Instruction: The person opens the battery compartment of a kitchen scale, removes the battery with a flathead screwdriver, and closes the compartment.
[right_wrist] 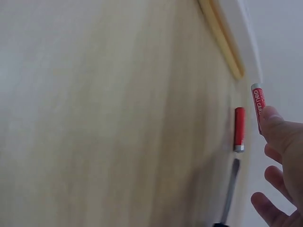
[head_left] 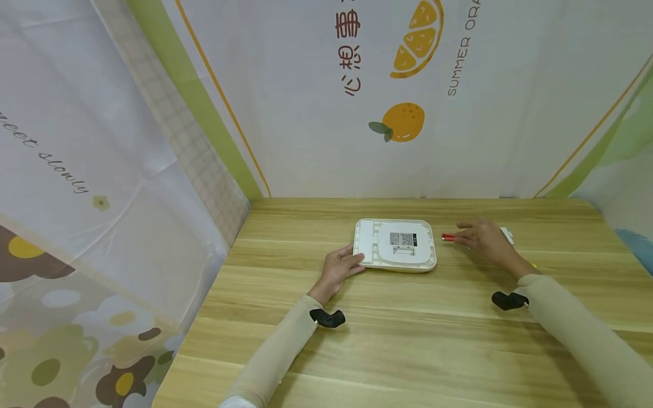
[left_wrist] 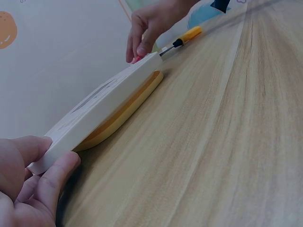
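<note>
A white flat device [head_left: 367, 241] with rounded corners lies with its labelled side up, and a small battery compartment [head_left: 404, 251] in it is uncovered. Below its white body is a yellow part [left_wrist: 118, 116], seen in the left wrist view. My left hand [head_left: 339, 269] grips the device's left edge, thumb on top and fingers beneath. To the right of the device, my right hand [head_left: 484, 241] pinches a red battery [right_wrist: 258, 101] between thumb and fingers, one end sticking out. A second red battery [right_wrist: 239, 127] lies on the table below that hand.
A screwdriver with a yellow handle [left_wrist: 190, 35] lies on the table right of the device, partly hidden by the right arm in the head view. Beyond the right hand is a small white piece [head_left: 507, 234]. A printed curtain [head_left: 306, 141] hangs behind the wooden table [head_left: 408, 340].
</note>
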{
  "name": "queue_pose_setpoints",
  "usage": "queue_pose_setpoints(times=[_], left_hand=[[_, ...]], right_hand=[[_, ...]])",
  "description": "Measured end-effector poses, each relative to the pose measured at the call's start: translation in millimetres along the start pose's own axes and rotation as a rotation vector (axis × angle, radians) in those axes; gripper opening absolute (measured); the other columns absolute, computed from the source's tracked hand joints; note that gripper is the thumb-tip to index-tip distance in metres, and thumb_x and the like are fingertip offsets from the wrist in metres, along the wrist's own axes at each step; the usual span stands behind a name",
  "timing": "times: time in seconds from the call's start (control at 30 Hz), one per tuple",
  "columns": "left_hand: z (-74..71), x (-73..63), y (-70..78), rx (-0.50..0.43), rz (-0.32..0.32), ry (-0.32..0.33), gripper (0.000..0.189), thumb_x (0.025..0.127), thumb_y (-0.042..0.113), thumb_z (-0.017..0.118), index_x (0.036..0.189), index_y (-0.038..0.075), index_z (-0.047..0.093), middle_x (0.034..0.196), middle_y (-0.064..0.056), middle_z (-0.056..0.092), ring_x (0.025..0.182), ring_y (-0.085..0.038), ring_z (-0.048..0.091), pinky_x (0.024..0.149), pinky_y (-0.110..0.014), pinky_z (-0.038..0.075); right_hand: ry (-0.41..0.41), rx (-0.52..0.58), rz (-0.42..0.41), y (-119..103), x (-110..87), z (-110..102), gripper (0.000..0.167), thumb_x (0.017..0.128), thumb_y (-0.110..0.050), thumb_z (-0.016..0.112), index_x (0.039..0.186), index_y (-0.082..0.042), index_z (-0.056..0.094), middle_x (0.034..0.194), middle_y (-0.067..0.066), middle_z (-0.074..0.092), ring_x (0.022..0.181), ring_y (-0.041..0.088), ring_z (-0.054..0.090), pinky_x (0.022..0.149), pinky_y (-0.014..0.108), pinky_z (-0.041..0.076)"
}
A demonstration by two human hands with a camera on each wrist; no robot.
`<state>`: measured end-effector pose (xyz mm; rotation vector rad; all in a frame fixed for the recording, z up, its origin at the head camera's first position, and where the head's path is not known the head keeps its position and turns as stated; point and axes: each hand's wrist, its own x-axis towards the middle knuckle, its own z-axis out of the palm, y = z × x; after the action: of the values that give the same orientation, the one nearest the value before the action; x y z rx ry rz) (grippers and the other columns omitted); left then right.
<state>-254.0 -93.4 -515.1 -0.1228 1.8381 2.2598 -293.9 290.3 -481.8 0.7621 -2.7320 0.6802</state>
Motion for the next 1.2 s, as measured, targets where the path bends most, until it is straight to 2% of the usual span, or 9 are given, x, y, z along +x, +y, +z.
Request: queue_pose_setpoints(times=[0.3, 0.57, 0.77, 1.2], left_hand=[[1.4, -1.6, 2.6, -0.003, 0.001, 0.000, 0.057, 0.098, -0.001, 0.067, 0.150, -0.005, 0.045, 0.132, -0.030, 0.062, 0.079, -0.010, 0.066, 0.090, -0.032, 0.063], [2.4, -1.7, 2.9, 0.005, 0.001, 0.011, 0.054, 0.098, -0.001, 0.067, 0.148, -0.005, 0.048, 0.128, -0.029, 0.064, 0.079, -0.010, 0.066, 0.089, -0.032, 0.064], [1.3, -1.3, 2.0, 0.008, 0.002, 0.008, 0.055, 0.098, 0.000, 0.067, 0.149, -0.005, 0.047, 0.130, -0.030, 0.063, 0.080, -0.011, 0.066, 0.090, -0.034, 0.064], [1.6, -1.9, 1.9, 0.016, 0.009, 0.006, 0.055, 0.098, -0.001, 0.066, 0.150, -0.005, 0.045, 0.129, -0.031, 0.063, 0.080, -0.011, 0.066, 0.090, -0.034, 0.064]], right_hand=[[0.008, -0.021, -0.057, 9, -3.8, 13, 0.011, 0.090, -0.007, 0.077, 0.097, -0.001, 0.082, 0.115, 0.029, 0.071, 0.109, 0.049, 0.064, 0.097, 0.067, 0.046], [-0.037, -0.056, 0.037, 7, -5.0, 17, 0.014, 0.093, -0.015, 0.076, 0.099, -0.004, 0.082, 0.124, 0.028, 0.068, 0.119, 0.049, 0.055, 0.103, 0.067, 0.042], [-0.094, -0.086, 0.053, 7, -3.6, 17, 0.017, 0.094, -0.015, 0.075, 0.103, -0.002, 0.082, 0.127, 0.028, 0.067, 0.121, 0.048, 0.054, 0.103, 0.068, 0.043], [-0.106, -0.110, -0.001, 3, -2.4, 9, 0.018, 0.095, -0.016, 0.074, 0.105, -0.003, 0.080, 0.124, 0.028, 0.068, 0.119, 0.050, 0.058, 0.105, 0.069, 0.042]])
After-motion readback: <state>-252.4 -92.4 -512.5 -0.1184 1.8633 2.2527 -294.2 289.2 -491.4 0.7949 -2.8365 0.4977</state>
